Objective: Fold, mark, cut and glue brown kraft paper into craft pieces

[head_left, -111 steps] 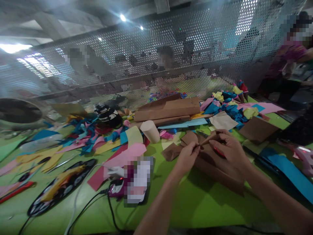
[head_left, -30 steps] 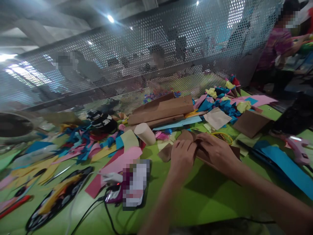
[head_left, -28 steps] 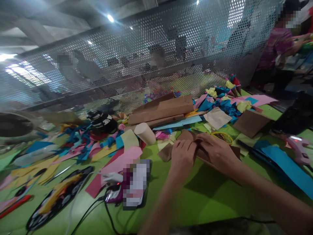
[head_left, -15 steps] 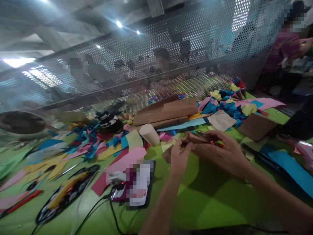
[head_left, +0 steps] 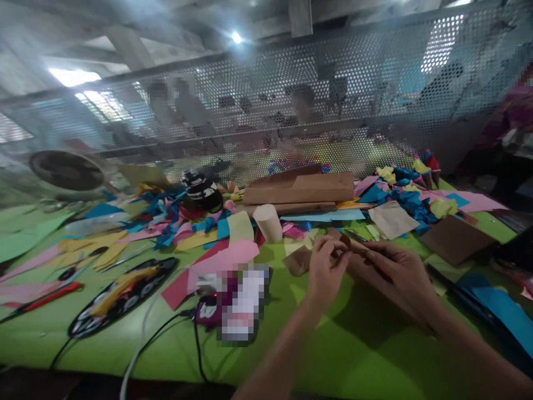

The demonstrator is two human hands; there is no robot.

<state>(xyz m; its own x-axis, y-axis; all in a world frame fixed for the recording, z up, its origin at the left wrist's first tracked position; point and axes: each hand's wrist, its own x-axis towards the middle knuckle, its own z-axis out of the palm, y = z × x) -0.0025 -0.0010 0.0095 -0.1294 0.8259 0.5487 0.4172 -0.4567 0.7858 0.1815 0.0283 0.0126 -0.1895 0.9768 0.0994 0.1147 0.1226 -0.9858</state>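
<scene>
A piece of brown paper (head_left: 366, 275) is held up between my two hands over the green table. My left hand (head_left: 327, 272) pinches its near-left end, where the paper curls over. My right hand (head_left: 402, 278) is closed along its right side, with a small red item just showing by the fingers; its kind I cannot make out. Some of the sheet is hidden behind the right hand and forearm. Left of my hands lies a small brown paper scrap (head_left: 297, 261), and behind it stands a cream paper roll (head_left: 268, 223).
Folded brown paper (head_left: 302, 189) lies at the back. Crumpled blue and yellow paper (head_left: 387, 175) and a brown square (head_left: 458, 239) are at the right. A phone (head_left: 245, 303), cables, a black tray (head_left: 122, 297) and a red-handled tool (head_left: 54, 294) lie left. A mesh screen (head_left: 250, 111) stands behind.
The camera view has turned slightly left, so the scene sits further right. My left fingers have shifted along the paper's end, and the sheet's edge is now more curled. Both hands keep hold.
</scene>
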